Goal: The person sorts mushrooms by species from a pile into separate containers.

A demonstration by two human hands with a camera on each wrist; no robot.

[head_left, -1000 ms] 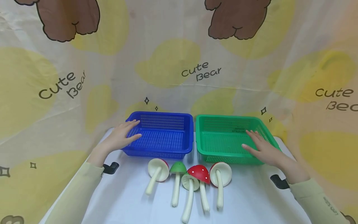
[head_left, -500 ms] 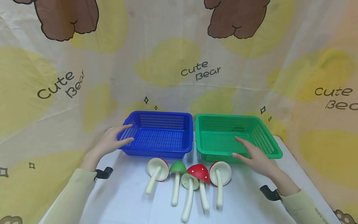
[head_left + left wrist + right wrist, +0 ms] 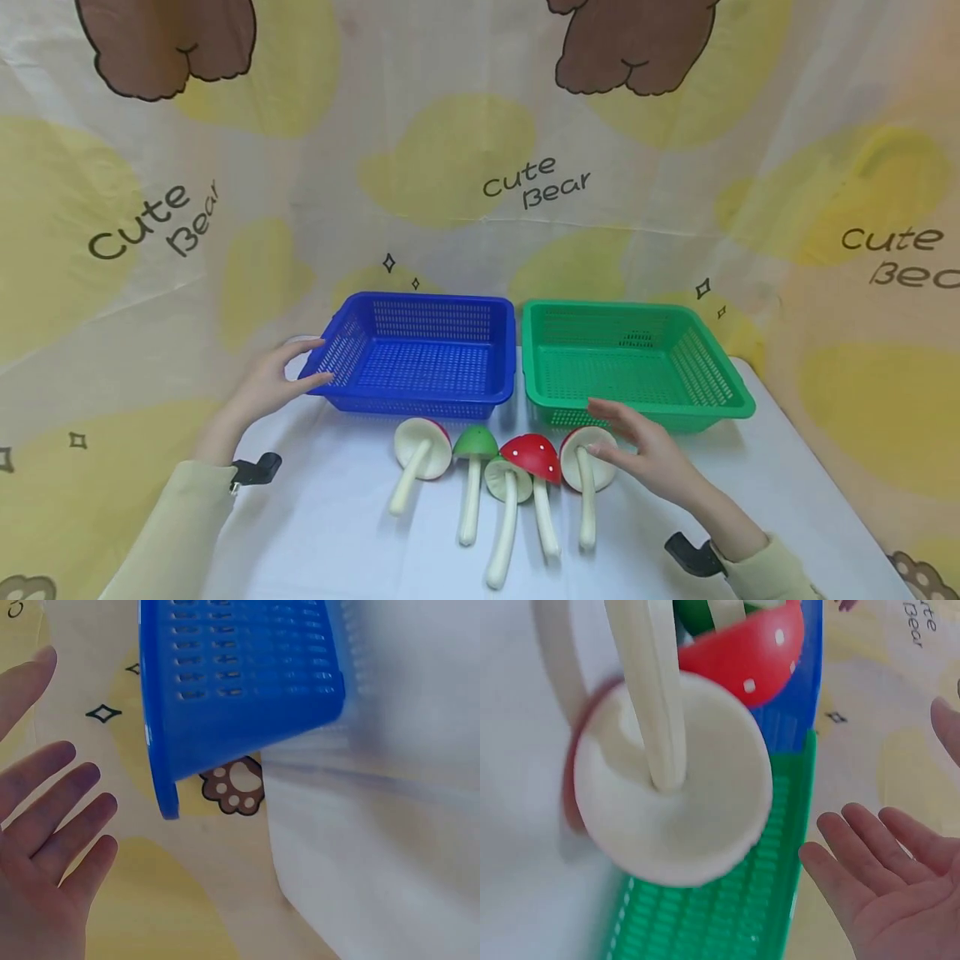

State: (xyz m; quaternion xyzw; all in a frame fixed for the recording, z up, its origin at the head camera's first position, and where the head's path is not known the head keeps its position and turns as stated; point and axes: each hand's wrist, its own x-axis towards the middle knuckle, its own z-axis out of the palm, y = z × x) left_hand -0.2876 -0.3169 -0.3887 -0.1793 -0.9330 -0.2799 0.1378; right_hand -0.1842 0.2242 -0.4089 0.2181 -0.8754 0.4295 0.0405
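Observation:
My left hand [image 3: 266, 383] is at the left end of the blue basket [image 3: 427, 404], fingers spread and holding nothing; in the left wrist view the fingers stand apart from the basket's rim. My right hand [image 3: 648, 454] hovers by the rightmost toy mushroom [image 3: 600, 471], its thumb overlapping the pale underside in the head view. That mushroom's red cap edge shows, stem toward me. In the right wrist view the hand's fingers are loosely extended, with nothing in them. Left of it lie a red spotted mushroom [image 3: 531, 457], two green-capped mushrooms [image 3: 476, 442] and another pale-undersided mushroom [image 3: 420, 450].
A green basket [image 3: 637, 408] stands right of the blue one, both at the back of the white table [image 3: 337, 517]. Behind them hangs a patterned cloth [image 3: 442, 167] with bears and lettering. Dark wrist cameras are strapped to both wrists.
My right hand has moved left and toward me, from over the green basket to the rightmost mushroom. My left hand has drawn back leftward from the blue basket. Baskets and mushrooms stay put.

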